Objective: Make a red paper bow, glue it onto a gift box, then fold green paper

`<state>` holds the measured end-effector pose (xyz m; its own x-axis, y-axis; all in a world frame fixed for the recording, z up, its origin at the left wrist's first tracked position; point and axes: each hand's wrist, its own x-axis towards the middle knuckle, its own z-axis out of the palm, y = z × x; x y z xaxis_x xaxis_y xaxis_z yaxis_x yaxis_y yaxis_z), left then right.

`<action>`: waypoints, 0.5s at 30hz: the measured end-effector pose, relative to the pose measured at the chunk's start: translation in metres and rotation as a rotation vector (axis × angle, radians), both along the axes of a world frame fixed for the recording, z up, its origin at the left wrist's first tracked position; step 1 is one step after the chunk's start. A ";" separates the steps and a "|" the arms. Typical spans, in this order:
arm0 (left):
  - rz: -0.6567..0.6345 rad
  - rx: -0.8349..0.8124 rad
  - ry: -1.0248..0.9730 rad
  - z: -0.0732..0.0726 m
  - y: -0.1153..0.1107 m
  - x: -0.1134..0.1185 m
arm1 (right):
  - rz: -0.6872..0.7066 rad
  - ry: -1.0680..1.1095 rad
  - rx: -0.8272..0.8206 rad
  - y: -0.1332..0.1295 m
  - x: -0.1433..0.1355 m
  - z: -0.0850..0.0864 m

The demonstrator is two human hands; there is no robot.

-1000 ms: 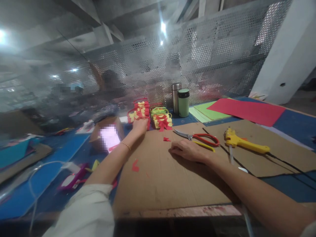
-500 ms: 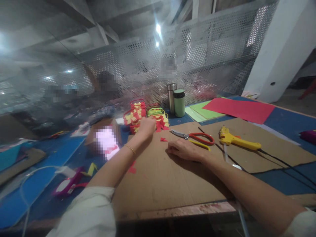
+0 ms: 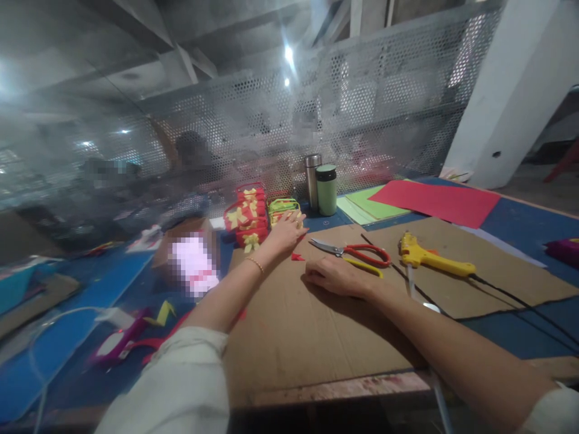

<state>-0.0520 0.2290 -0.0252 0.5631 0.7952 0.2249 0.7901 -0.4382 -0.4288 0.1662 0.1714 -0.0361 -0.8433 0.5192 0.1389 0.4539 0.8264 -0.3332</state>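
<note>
Two bare hands work well apart at a blue bench, either side of a pair of scissors (image 3: 350, 249) with red and yellow handles. The left hand (image 3: 287, 232), a thin bracelet (image 3: 256, 265) on the wrist, reaches past the tips of the scissors to their far left — fingers spread over a small group of yellow-green paper baskets (image 3: 284, 205). Whether those fingers press on the baskets or hover just above cannot be told, as the hand hides part of them. The right hand (image 3: 333, 276) rests on brown cardboard (image 3: 289, 349) just on the near side of the scissors, fingers loosely curled; whether anything sits inside them cannot be seen.

Red paper baskets (image 3: 246, 217) with yellow bows stand stacked farther left of the scissors, beside the yellow-green group. A red scrap (image 3: 297, 257) lies on the cardboard near the scissors' points. To the right of the scissors rests a yellow glue gun (image 3: 446, 263) — its black cord trailing away across the cardboard. Beyond the scissors a green tumbler (image 3: 326, 194) and a steel flask (image 3: 311, 175) stand side by side, while green sheets (image 3: 377, 205) and a large red sheet (image 3: 438, 202) lie to their far right, the red overlapping the green.
</note>
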 end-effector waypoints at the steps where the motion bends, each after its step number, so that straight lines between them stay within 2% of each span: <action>1: 0.003 0.004 0.002 -0.001 0.000 -0.003 | 0.002 -0.002 -0.005 0.000 0.000 0.000; 6: 0.023 0.007 0.009 -0.003 -0.007 -0.008 | 0.013 -0.007 -0.010 0.002 0.000 -0.005; 8: -0.005 0.005 -0.009 -0.002 -0.011 -0.005 | -0.011 -0.012 -0.003 0.002 0.000 -0.008; 11: -0.002 0.014 -0.063 0.003 -0.019 0.009 | -0.024 -0.017 -0.003 0.004 0.001 -0.012; 15: 0.031 0.016 -0.099 0.021 -0.040 0.044 | 0.016 0.019 -0.015 0.010 0.002 -0.021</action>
<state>-0.0082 0.1892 -0.0042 0.5124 0.8077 0.2916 0.8422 -0.4063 -0.3545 0.1683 0.1816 -0.0571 -0.8489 0.5077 0.1471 0.4340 0.8284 -0.3542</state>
